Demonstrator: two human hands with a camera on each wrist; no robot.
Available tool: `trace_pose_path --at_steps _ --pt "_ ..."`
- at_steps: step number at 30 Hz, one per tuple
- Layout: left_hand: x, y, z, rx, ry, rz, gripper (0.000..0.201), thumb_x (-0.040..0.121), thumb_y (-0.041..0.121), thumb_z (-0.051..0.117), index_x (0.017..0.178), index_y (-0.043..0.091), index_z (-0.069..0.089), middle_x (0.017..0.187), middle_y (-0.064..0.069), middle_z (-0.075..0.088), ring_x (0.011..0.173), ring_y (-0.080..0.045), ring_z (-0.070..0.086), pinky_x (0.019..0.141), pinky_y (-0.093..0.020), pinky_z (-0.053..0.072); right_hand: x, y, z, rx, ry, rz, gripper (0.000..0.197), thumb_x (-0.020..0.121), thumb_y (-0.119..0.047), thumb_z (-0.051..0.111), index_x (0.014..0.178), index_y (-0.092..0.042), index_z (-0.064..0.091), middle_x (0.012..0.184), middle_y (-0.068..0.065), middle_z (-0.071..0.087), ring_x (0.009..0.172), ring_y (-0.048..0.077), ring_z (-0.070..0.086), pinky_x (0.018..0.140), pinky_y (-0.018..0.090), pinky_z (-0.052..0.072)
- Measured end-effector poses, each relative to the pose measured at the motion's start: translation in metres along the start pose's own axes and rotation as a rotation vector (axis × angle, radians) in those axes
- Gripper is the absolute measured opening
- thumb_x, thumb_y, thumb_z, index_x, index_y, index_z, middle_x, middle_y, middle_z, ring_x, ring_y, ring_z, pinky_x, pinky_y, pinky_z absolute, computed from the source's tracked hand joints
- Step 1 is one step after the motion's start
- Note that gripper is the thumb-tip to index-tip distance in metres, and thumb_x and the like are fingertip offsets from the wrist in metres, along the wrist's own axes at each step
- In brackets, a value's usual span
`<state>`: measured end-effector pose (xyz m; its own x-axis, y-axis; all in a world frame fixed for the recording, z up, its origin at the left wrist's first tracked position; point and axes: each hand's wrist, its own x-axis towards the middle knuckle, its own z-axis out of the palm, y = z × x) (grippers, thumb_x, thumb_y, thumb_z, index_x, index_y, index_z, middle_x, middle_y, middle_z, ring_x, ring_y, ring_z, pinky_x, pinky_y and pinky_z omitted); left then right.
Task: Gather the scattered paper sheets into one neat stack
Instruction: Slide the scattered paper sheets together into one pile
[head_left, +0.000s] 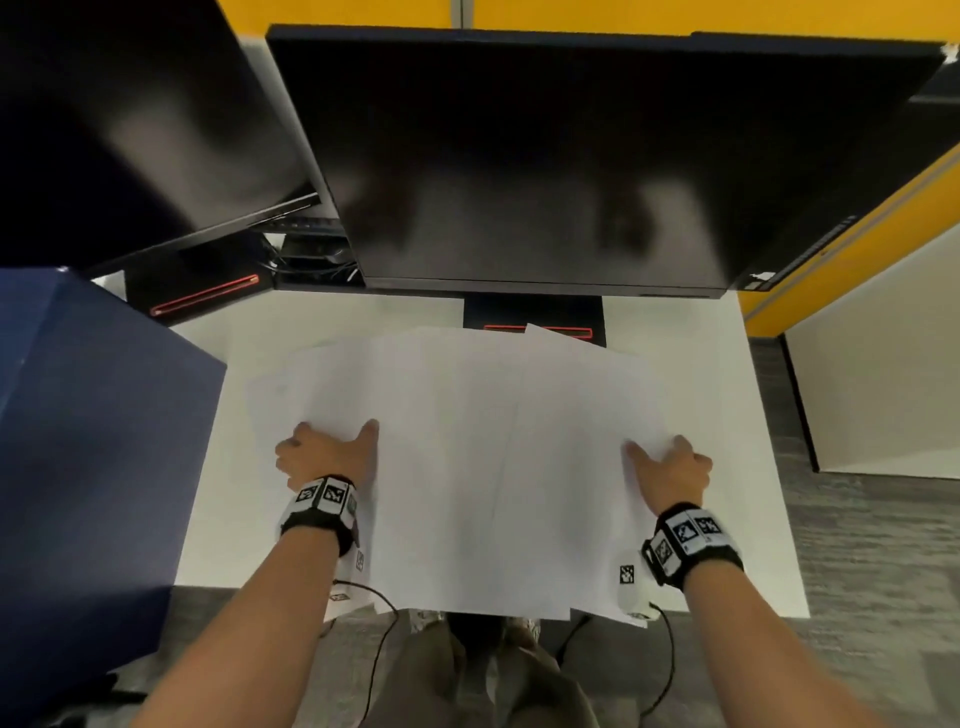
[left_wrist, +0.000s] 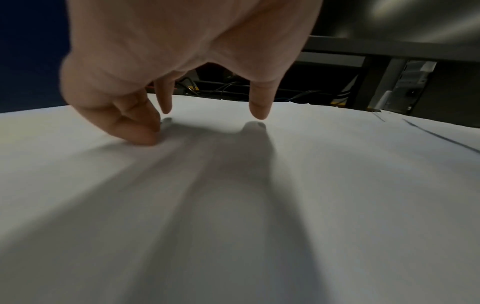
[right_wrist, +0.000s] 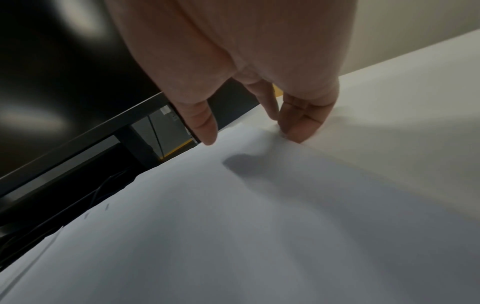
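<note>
Two bare forearms reach up from the bottom edge of the head view, each with a black-and-white patterned wristband (head_left: 691, 540), and two thin black cables (head_left: 667, 670) hang below the desk edge. White paper sheets (head_left: 483, 467) lie fanned and overlapping across the middle of the white desk (head_left: 727, 415); their edges blend together, so an exact count cannot be made, though several separate corners show at the far side and the near edges overhang the desk front. At the spread's left side the left hand (head_left: 324, 454) has its fingers (left_wrist: 145, 133) bent downward with tips touching the paper, thumb held apart just above the sheet. At the right side the right hand (head_left: 672, 470) does likewise, fingertips (right_wrist: 298, 131) together on a sheet's edge and thumb spread off to one side. Two dark monitors (head_left: 545, 166) stand behind, their screens blurred, and the far edges of the sheets reach the middle monitor's stand. One blue box (head_left: 88, 441) sits at the left, cut off by the frame.
</note>
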<state>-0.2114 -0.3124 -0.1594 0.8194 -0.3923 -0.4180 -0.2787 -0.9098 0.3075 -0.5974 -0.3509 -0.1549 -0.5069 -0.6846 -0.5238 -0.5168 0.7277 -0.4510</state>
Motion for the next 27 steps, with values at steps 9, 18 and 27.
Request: trace_pose_path --at_steps 9,18,27 --pt "-0.003 -0.001 0.010 0.060 0.037 0.017 0.108 0.051 0.076 0.071 0.136 0.016 0.044 0.138 -0.013 0.041 0.125 -0.033 0.040 0.101 -0.052 0.036 -0.019 -0.023 0.035 -0.151 -0.060 -0.086 0.085 0.079 -0.040 0.072 0.147 -0.012 0.031 0.143 0.017 0.030 0.130 0.039 0.032 0.104 0.049 0.039" --pt "0.002 -0.016 0.007 -0.039 -0.053 0.024 0.103 0.052 0.077 0.072 0.128 0.014 0.041 0.124 -0.014 0.058 0.116 -0.037 0.055 0.096 -0.054 0.046 -0.030 -0.018 0.041 -0.059 -0.088 -0.007 0.085 0.082 -0.039 0.069 0.151 -0.012 0.026 0.145 0.019 0.033 0.132 0.039 0.037 0.104 0.047 0.039" --pt "-0.011 -0.021 0.003 0.007 -0.119 0.262 0.061 0.064 0.065 0.071 0.109 0.025 0.057 0.113 -0.005 0.057 0.109 -0.029 0.057 0.095 -0.044 0.048 -0.040 0.002 0.032 -0.140 -0.043 -0.046 0.097 0.075 -0.043 0.078 0.151 -0.016 0.024 0.144 0.018 0.029 0.131 0.040 0.034 0.106 0.050 0.037"
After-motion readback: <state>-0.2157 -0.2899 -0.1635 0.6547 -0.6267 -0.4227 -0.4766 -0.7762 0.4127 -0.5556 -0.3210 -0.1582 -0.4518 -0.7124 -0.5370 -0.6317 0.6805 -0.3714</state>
